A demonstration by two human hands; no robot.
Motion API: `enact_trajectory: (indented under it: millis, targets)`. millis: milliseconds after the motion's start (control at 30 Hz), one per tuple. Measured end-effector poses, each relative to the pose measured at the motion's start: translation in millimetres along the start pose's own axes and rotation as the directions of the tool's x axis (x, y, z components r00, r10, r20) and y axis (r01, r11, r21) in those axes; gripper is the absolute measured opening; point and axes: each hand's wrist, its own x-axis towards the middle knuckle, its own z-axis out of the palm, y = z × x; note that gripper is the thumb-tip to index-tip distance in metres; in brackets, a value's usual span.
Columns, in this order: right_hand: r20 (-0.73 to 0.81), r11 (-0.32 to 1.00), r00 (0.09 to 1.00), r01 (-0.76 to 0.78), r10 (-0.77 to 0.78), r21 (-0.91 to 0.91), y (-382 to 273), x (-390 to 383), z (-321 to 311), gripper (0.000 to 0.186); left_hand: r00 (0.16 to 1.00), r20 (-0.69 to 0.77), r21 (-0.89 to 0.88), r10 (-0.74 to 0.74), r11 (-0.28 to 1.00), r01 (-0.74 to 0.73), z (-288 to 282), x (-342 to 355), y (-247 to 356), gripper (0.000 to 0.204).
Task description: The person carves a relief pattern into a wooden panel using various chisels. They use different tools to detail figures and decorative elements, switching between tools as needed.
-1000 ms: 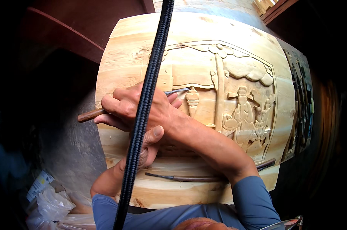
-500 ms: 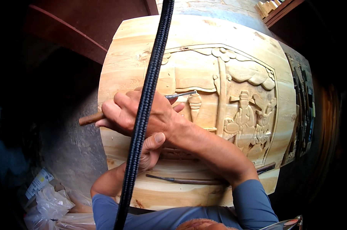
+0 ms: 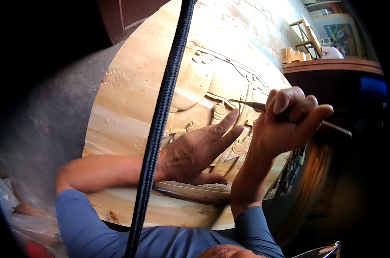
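My right hand (image 3: 287, 120) is closed round a carving chisel (image 3: 251, 104), raised over the right part of a pale carved wooden panel (image 3: 117, 103). The blade points left, near the top of a carved lantern shape (image 3: 218, 112); whether it touches the wood I cannot tell. Its handle sticks out to the right past my fingers. My left hand (image 3: 195, 155) is spread above the lower middle of the panel, fingers stretched toward the right, holding nothing. Below it, a second long dark tool (image 3: 177, 194) lies along the panel's near side.
A black braided cord (image 3: 160, 120) crosses the view from top to bottom. More tools (image 3: 291, 172) lie beyond the panel's right edge. A dark reddish table (image 3: 332, 65) with wooden blocks (image 3: 294, 55) stands at the far right. Clear plastic bags (image 3: 35, 228) are at the lower left.
My right hand has swung from the left to the right with the chisel, whose blade now points left instead of right. My left hand has come forward and spread open. The view has turned.
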Motion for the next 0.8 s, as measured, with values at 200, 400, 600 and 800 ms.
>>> enact_trajectory:
  millis: [200, 400, 600, 800]
  targets:
    - [-0.015, 0.999, 1.000, -0.026, 0.027, 0.031, -1.5, -8.2, -5.4, 0.064, 1.000, -0.024, 0.023, 0.002, 1.000, -0.001, 5.8, -1.2, -6.0, 0.130]
    - [0.017, 0.999, 0.999, -0.035, 0.035, 0.019, 7.0, -12.0, -7.9, 0.065, 1.000, -0.009, 0.047, -0.011, 0.999, 0.012, 7.1, -3.8, -9.4, 0.130]
    - [0.050, 0.999, 0.998, -0.047, 0.047, 0.002, 11.7, -10.8, -10.5, 0.066, 0.998, 0.025, 0.048, -0.053, 0.998, 0.051, 4.9, -3.5, -7.5, 0.128]
    - [0.015, 0.998, 0.998, -0.061, 0.061, -0.005, 14.9, -10.8, -10.2, 0.065, 0.999, 0.011, 0.050, -0.048, 0.998, 0.047, 5.4, -3.1, -8.0, 0.127]
